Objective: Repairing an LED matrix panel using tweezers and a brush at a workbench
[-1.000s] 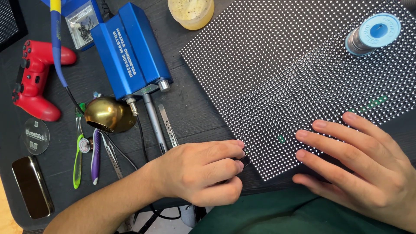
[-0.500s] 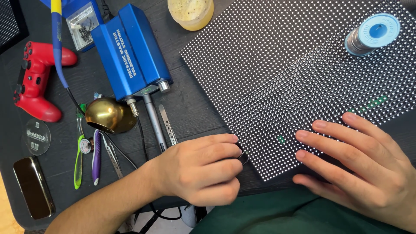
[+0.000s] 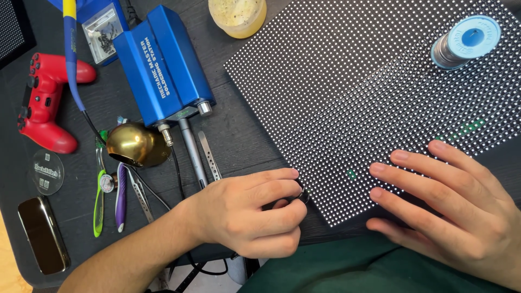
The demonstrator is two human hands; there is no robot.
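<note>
Now the left hand sits curled at the near edge of the worktop, its fingers pinched narrowly around a small dark object that is mostly hidden under them; what it is cannot be told. Compared with a second ago, the hand has slid a little toward the corner of the LED matrix panel, and the fingertips have closed in, so the small object now lies just at the panel's near-left corner, touching or nearly touching it. The right hand has not moved: it lies flat with fingers spread on the panel's near edge, holding nothing, pressing the panel down. The panel itself has stayed put, so the work looks to be concentrated at that corner, near a tiny green mark. Further off, a solder spool rests on the panel's far-right part, and a blue soldering station stands toward the far-left.
</note>
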